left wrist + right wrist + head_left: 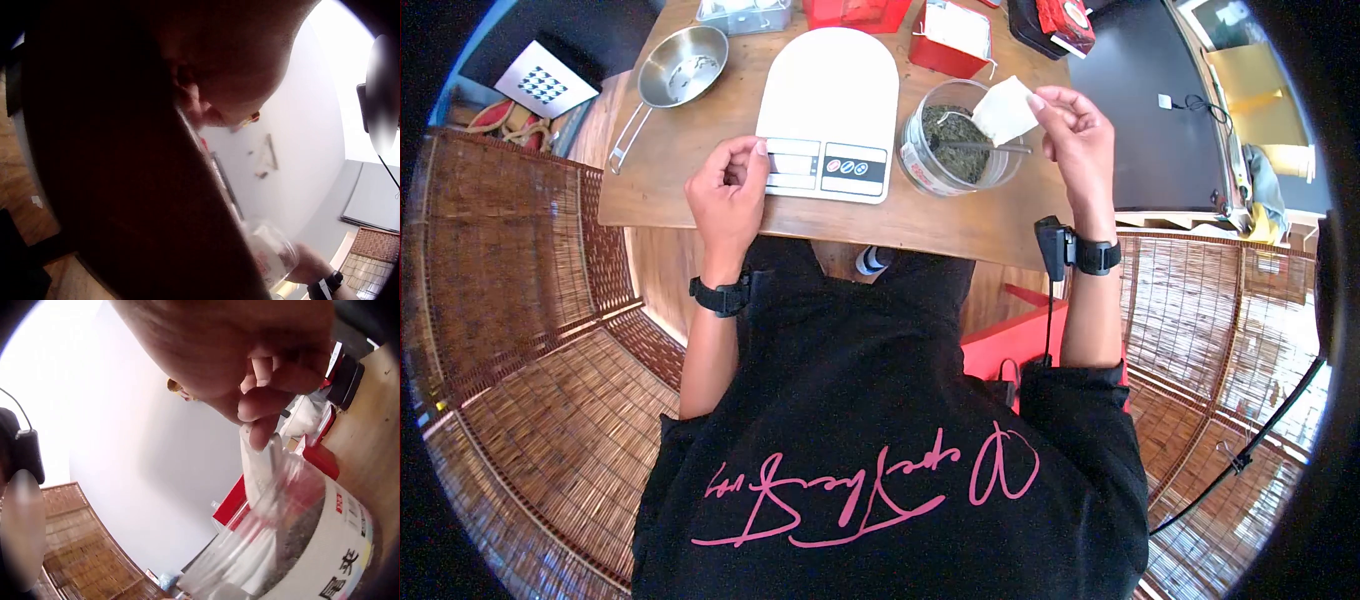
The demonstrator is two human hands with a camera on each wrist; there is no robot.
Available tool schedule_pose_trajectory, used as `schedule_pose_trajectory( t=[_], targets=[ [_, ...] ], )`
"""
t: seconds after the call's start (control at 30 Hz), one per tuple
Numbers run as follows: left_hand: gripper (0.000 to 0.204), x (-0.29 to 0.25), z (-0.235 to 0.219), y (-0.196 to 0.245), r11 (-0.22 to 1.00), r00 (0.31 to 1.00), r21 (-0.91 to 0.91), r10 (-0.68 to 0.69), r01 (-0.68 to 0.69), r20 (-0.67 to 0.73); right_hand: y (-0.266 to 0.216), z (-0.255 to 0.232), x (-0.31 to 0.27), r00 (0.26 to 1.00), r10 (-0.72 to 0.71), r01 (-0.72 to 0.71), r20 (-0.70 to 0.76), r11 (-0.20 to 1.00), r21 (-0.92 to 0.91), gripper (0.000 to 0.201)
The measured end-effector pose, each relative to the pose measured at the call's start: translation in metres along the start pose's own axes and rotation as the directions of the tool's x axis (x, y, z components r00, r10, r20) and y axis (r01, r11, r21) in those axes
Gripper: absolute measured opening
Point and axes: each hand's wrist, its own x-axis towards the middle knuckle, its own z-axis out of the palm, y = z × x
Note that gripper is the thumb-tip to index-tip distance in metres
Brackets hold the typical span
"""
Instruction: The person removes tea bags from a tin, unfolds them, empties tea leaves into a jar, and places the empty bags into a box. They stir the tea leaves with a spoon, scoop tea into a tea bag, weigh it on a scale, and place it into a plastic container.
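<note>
My right hand pinches a white tea bag by its top corner, between thumb and fingertips. The bag hangs over the rim of a clear plastic jar that holds dark green dried leaves. A slim grey handle sticks out of the jar across its right rim. In the right wrist view, the bag overlaps the jar's mouth. My left hand rests beside a white kitchen scale, fingers loosely curled, thumb tip at its near left corner.
A steel pan with crumbs inside lies left of the scale. Behind the jar stands a red box of white bags. Another red box and a clear container are at the back. A red packet lies back right.
</note>
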Motion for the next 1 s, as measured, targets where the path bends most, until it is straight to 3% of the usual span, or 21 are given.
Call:
schedule_pose_trajectory(
  t=[0.07, 0.17, 0.23, 0.33, 0.4, 0.53, 0.6, 0.7, 0.8, 0.87, 0.9, 0.97, 1.0],
  targets=[
    [0.012, 0.0, 0.002, 0.006, 1.0, 1.0, -0.028, 0.0, 0.0, -0.003, 0.006, -0.001, 0.003, 0.997, -0.002, 0.004, 0.081, 1.0, -0.027, 0.024],
    [0.012, 0.001, 0.005, 0.031, 0.996, 0.998, 0.069, 0.048, -0.051, 0.037, 0.004, 0.002, 0.001, 0.998, 0.036, -0.039, 0.059, 0.998, 0.046, 0.023],
    [0.014, 0.005, 0.017, 0.062, 0.967, 0.964, 0.071, 0.232, -0.243, 0.131, 0.003, 0.002, 0.001, 0.995, 0.054, -0.06, 0.089, 0.996, 0.072, 0.021],
    [0.019, 0.011, 0.045, 0.089, 0.939, 0.918, 0.035, 0.326, -0.342, 0.228, 0.001, 0.004, 0.004, 0.984, 0.09, -0.119, 0.154, 0.975, 0.189, 0.019],
    [0.024, 0.017, 0.064, 0.097, 0.85, 0.792, -0.056, 0.51, -0.523, 0.335, -0.001, 0.004, 0.003, 0.975, 0.109, -0.161, 0.191, 0.946, 0.281, 0.018],
    [0.024, 0.022, 0.09, 0.111, 0.788, 0.724, -0.025, 0.577, -0.615, 0.378, -0.004, -0.003, 0.0, 0.974, 0.106, -0.165, 0.2, 0.938, 0.304, 0.015],
    [0.021, 0.024, 0.1, 0.112, 0.703, 0.649, -0.02, 0.667, -0.711, 0.367, -0.002, -0.006, 0.001, 0.972, 0.107, -0.17, 0.208, 0.933, 0.317, 0.015],
    [0.016, 0.024, 0.107, 0.114, 0.684, 0.617, -0.026, 0.673, -0.729, 0.407, 0.001, -0.012, 0.0, 0.96, 0.14, -0.223, 0.241, 0.905, 0.362, 0.012],
    [0.011, 0.026, 0.11, 0.12, 0.698, 0.636, -0.006, 0.657, -0.716, 0.405, -0.002, -0.012, -0.004, 0.969, 0.122, -0.189, 0.212, 0.926, 0.328, 0.013],
    [0.01, 0.031, 0.105, 0.128, 0.705, 0.642, 0.049, 0.612, -0.708, 0.463, -0.008, -0.012, -0.008, 0.974, 0.14, -0.15, 0.18, 0.988, 0.042, 0.015],
    [0.01, 0.033, 0.102, 0.131, 0.708, 0.648, 0.106, 0.562, -0.698, 0.514, -0.008, -0.009, -0.009, 0.974, 0.139, -0.149, 0.18, 0.988, 0.044, 0.015],
    [0.012, 0.039, 0.101, 0.128, 0.719, 0.648, 0.084, 0.56, -0.689, 0.516, -0.006, -0.004, -0.011, 0.999, -0.031, 0.038, 0.042, 0.984, -0.173, 0.02],
    [0.014, 0.041, 0.099, 0.129, 0.731, 0.649, 0.062, 0.559, -0.679, 0.517, -0.006, -0.004, -0.012, 0.999, -0.032, 0.039, 0.042, 0.984, -0.172, 0.02]
  ],
)
